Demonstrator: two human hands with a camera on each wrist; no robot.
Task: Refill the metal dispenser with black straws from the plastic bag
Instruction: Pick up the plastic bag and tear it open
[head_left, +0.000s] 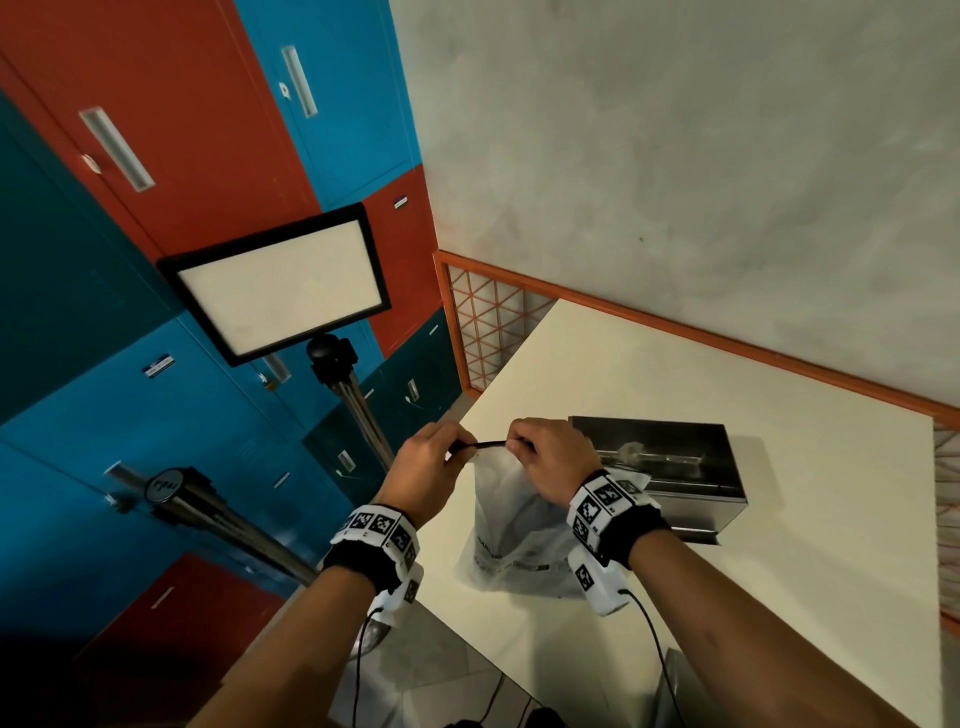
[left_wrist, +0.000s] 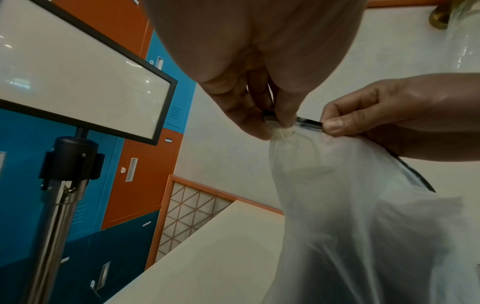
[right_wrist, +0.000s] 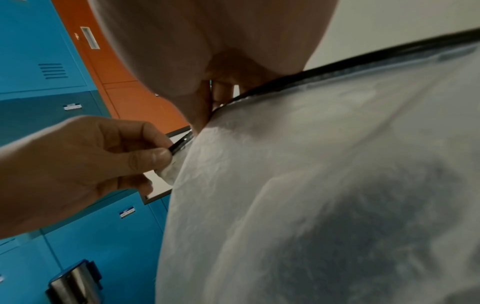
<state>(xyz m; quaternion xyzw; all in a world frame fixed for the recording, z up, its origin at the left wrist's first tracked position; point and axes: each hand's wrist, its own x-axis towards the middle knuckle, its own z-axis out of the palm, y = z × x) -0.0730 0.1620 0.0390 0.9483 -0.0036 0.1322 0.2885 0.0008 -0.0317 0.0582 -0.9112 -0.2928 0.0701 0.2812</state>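
- Centre frame, I see my left hand (head_left: 423, 470) and right hand (head_left: 550, 460) each pinching the plastic bag (head_left: 511, 535) by its black-edged mouth.
- I'd pull evenly apart, keeping the bag upright.
- The metal dispenser (head_left: 670, 467) sits just behind, right of centre.

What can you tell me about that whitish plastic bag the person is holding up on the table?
The frosted, translucent white plastic bag stands upright on the cream table, in front of the metal box dispenser. A black strip runs along its top edge. The left hand and right hand each pinch that top edge, side by side. The film looks thin and crinkled; dark print shows low on its front, and a dark mass shows through it in the right wrist view.
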